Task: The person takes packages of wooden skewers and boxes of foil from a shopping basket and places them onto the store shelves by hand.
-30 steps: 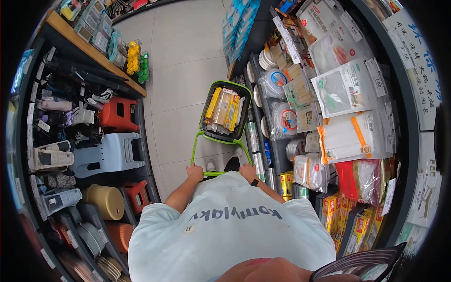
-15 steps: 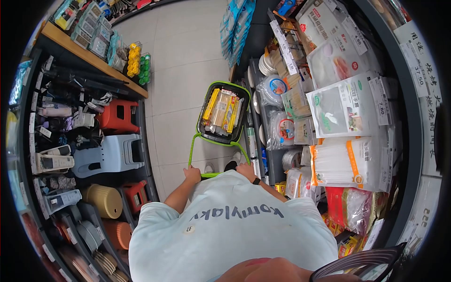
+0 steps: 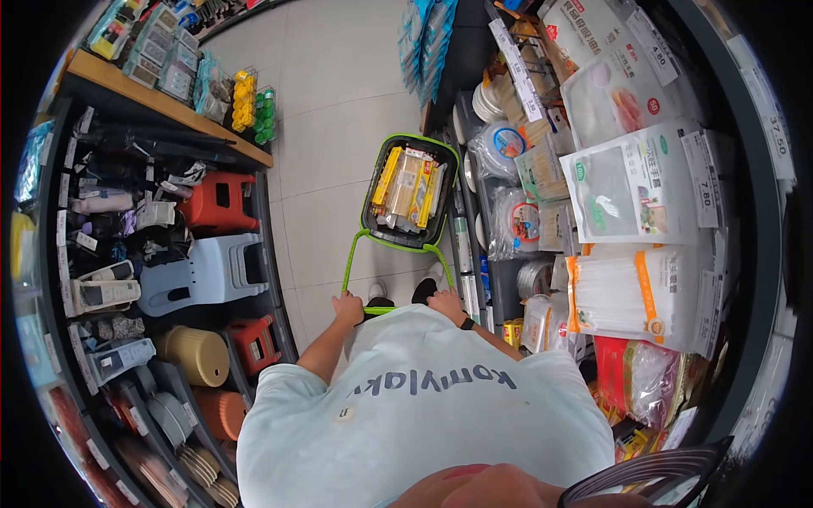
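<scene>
A black shopping basket (image 3: pixel 365 222) with a bright green rim stands on the floor ahead of me. Inside it lie several yellow-edged packs (image 3: pixel 411 190) with clear fronts; their contents are too small to name. The basket's long green handle (image 3: pixel 378 311) reaches back to my waist. My left hand (image 3: pixel 346 308) is closed round the handle's left corner. At the right corner, my right hand (image 3: pixel 445 303) also grips it, with a dark band on that wrist. Part of the handle's crossbar is hidden by my shirt.
On the left, shelves carry a blue-grey stool (image 3: pixel 203 275), a red stool (image 3: pixel 222 203) and a beige tub (image 3: pixel 196 356). Hanging packs of gloves (image 3: pixel 627 186) and straws (image 3: pixel 622 292) line the right. Tiled floor (image 3: pixel 326 110) runs between the shelves.
The basket and nearby shelves have shifted slightly right in view. My feet show in a different position below the basket. Both hands keep hold of the handle.
</scene>
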The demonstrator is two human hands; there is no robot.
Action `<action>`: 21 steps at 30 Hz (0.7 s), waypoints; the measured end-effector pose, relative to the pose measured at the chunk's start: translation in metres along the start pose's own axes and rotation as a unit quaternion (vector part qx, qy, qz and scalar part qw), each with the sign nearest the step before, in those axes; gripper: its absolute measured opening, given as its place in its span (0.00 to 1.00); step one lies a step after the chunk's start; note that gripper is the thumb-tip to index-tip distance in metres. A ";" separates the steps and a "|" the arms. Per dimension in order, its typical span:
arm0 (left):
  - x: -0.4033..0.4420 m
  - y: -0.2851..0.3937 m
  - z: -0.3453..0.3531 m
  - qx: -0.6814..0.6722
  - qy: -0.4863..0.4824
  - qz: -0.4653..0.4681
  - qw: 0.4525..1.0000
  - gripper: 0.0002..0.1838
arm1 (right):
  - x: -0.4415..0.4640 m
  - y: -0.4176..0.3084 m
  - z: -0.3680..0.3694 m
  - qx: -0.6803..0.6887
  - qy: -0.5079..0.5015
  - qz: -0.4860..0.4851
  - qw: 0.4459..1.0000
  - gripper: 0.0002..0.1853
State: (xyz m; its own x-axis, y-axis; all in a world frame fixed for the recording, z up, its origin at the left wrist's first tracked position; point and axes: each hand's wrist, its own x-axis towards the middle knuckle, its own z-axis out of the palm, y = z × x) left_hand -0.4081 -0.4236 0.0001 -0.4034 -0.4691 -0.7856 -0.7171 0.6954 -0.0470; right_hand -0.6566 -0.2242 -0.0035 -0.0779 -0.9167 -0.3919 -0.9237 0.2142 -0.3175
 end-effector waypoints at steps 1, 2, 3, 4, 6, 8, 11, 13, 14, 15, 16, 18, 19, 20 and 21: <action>-0.001 0.000 0.005 0.004 0.014 0.008 1.000 0.14 | -0.003 -0.004 -0.002 -0.001 0.002 0.006 1.000 0.11; -0.001 -0.002 0.009 0.008 0.028 0.015 0.999 0.14 | -0.007 -0.009 -0.004 -0.009 -0.012 0.024 1.000 0.11; -0.001 -0.005 0.013 0.012 0.030 0.020 0.999 0.14 | -0.009 -0.018 -0.005 -0.016 -0.026 0.042 0.999 0.11; 0.000 -0.010 0.018 0.015 0.039 0.029 0.999 0.14 | -0.011 -0.028 0.001 -0.014 -0.024 0.048 0.998 0.11; 0.002 -0.024 0.028 0.018 0.049 0.045 0.998 0.14 | -0.015 -0.048 0.010 -0.003 -0.048 0.132 0.990 0.10; -0.002 -0.039 0.031 0.013 0.075 0.061 0.995 0.12 | -0.017 -0.065 0.027 0.002 -0.033 0.155 0.987 0.10; -0.007 -0.065 0.034 0.009 0.108 0.105 0.989 0.10 | -0.018 -0.097 0.038 0.014 -0.011 0.191 0.981 0.08; -0.008 -0.078 0.034 0.007 0.118 0.124 0.985 0.09 | -0.020 -0.117 0.044 0.018 0.026 0.219 0.975 0.08; -0.008 -0.082 0.034 -0.001 0.132 0.139 0.981 0.08 | -0.021 -0.126 0.050 0.021 0.024 0.223 0.974 0.08; -0.009 -0.086 0.034 0.014 0.160 0.162 0.974 0.07 | -0.021 -0.134 0.055 0.031 0.017 0.229 0.973 0.09; -0.012 -0.089 0.031 0.016 0.161 0.165 0.973 0.07 | -0.020 -0.143 0.053 0.040 0.011 0.235 0.971 0.11; -0.016 -0.088 0.024 0.030 0.173 0.203 0.963 0.06 | -0.023 -0.158 0.045 0.039 0.022 0.240 0.970 0.13; -0.019 -0.088 0.024 0.031 0.174 0.206 0.962 0.06 | -0.027 -0.162 0.049 0.038 0.027 0.242 0.969 0.16; -0.023 -0.087 0.025 0.039 0.193 0.215 0.956 0.06 | -0.029 -0.163 0.051 0.037 0.028 0.245 0.968 0.16; -0.026 -0.084 0.025 0.046 0.212 0.223 0.950 0.06 | -0.030 -0.162 0.053 0.028 0.024 0.252 0.967 0.15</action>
State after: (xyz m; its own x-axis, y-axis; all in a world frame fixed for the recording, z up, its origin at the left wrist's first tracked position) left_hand -0.3224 -0.4559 0.0092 -0.8628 -0.2799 -0.4210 -0.3754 0.9125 0.1627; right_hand -0.4847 -0.2139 0.0136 -0.5318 -0.7057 -0.4681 -0.7425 0.6544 -0.1432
